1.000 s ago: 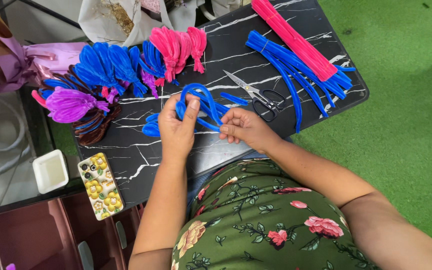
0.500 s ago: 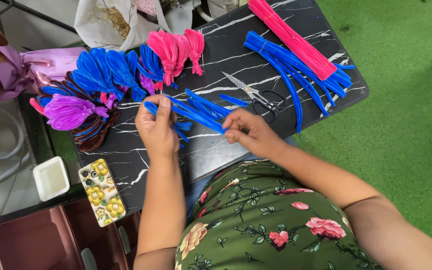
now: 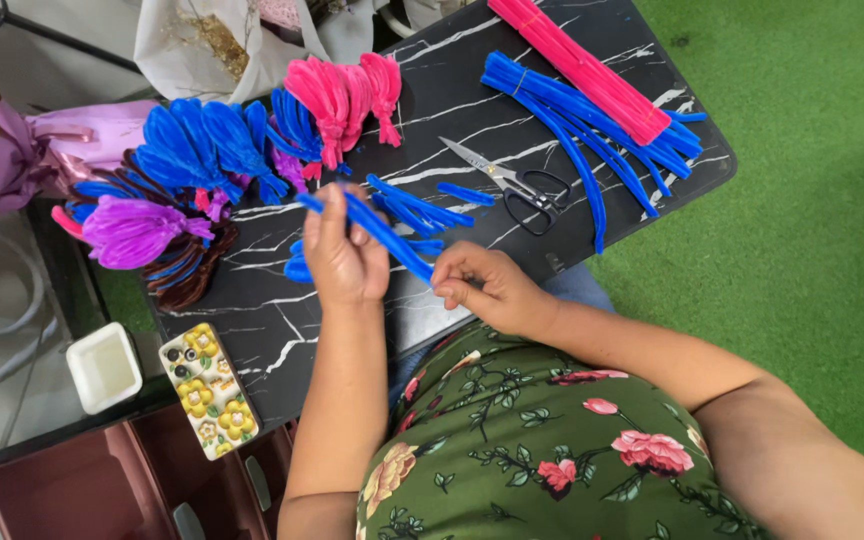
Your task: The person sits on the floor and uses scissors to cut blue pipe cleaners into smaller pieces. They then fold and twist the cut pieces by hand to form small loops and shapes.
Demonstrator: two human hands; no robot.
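My left hand grips a bundle of blue pipe cleaners above the black marble-patterned table. The strands run from under its fingers up-left and down-right. At the strands' lower end my right hand pinches them between thumb and fingers. More short blue pieces lie on the table just beyond my hands. Black-handled scissors rest to the right of them.
Folded blue petal shapes and pink ones lie at the back left, with purple ones. Long blue stems and pink stems lie far right. A flowered phone case and white box sit left. Green turf lies right.
The looped blue bundle has been pulled out straighter. My left hand rose and shifted left, my right hand slid down toward my body along the strands.
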